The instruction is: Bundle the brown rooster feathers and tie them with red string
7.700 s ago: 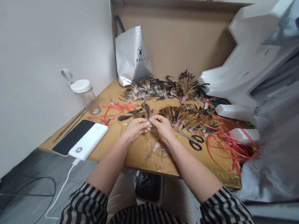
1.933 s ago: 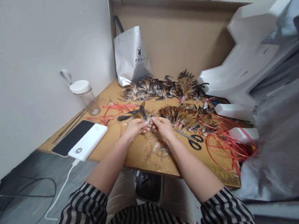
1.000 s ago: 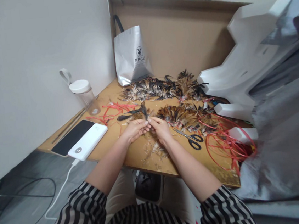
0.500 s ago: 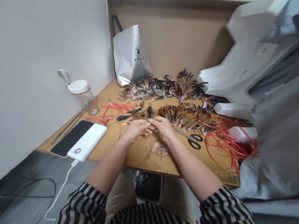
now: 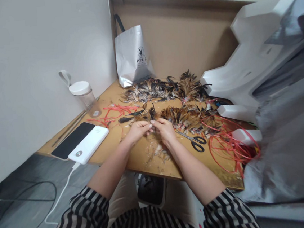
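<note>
My left hand (image 5: 136,131) and my right hand (image 5: 165,129) meet over the middle of the wooden table (image 5: 134,155), fingertips pinched together on a small bunch of brown and black feathers (image 5: 149,115) that sticks up between them. Just beyond lies a loose heap of brown feathers (image 5: 185,117), and a second row of feather bundles (image 5: 163,89) runs along the back. Feather scraps (image 5: 158,151) litter the table below my wrists.
Black scissors (image 5: 195,142) lie right of my right hand, beside a tangle of red cord (image 5: 230,147). More red cord (image 5: 113,111), a phone (image 5: 71,139), a white power bank (image 5: 88,144) and a lidded jar (image 5: 83,94) sit left. A silver bag (image 5: 133,56) leans on cardboard; white foam (image 5: 244,64) stands right.
Both hands stay pinched together at the same spot; the feather bunch between them has shifted and tilted slightly. Nothing else on the table has moved.
</note>
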`<state>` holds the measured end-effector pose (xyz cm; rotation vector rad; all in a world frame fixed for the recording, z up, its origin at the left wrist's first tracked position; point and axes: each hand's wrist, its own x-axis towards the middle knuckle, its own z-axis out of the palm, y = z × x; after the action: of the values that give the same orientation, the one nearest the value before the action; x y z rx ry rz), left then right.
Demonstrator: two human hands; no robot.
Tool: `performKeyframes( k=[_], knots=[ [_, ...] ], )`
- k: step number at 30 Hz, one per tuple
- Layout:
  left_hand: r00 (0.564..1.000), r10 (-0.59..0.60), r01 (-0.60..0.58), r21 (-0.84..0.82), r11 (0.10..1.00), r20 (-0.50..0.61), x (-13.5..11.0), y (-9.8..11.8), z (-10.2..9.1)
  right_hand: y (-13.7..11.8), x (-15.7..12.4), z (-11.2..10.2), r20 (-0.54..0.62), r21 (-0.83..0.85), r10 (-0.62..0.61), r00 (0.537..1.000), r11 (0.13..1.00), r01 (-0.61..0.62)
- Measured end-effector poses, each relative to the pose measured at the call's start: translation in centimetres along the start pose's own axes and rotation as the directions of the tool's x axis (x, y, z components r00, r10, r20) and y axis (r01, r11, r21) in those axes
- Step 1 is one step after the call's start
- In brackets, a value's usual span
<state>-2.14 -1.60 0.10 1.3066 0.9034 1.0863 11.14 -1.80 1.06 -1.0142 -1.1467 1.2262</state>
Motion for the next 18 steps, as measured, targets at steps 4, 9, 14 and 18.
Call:
performKeyframes(
  k=[4, 9, 14, 18],
  knots=[
    [0.997, -0.081, 0.082, -0.073, 0.994, 0.013, -0.01, -0.09, -0.27, 0.01, 0.07, -0.09, 0.034, -0.03, 0.001, 0.999, 1.0, 0.0],
    [0.999, -0.04, 0.039, 0.007, 0.999, 0.017, -0.04, -0.02, -0.19, -0.2, 0.08, -0.25, 0.05, -0.057, -0.024, 0.998, 0.998, 0.027],
    [0.999, 0.028, -0.029, 0.03, 0.999, 0.026, -0.09, -0.16, 0.0, -0.43, -0.04, -0.26, 0.034, -0.049, -0.024, 0.999, 0.998, 0.026],
    [1.0, 0.01, -0.011, 0.007, 1.0, 0.028, -0.08, -0.28, -0.03, -0.1, -0.03, -0.1, 0.057, 0.002, 0.005, 0.998, 1.0, -0.005]
  ],
)
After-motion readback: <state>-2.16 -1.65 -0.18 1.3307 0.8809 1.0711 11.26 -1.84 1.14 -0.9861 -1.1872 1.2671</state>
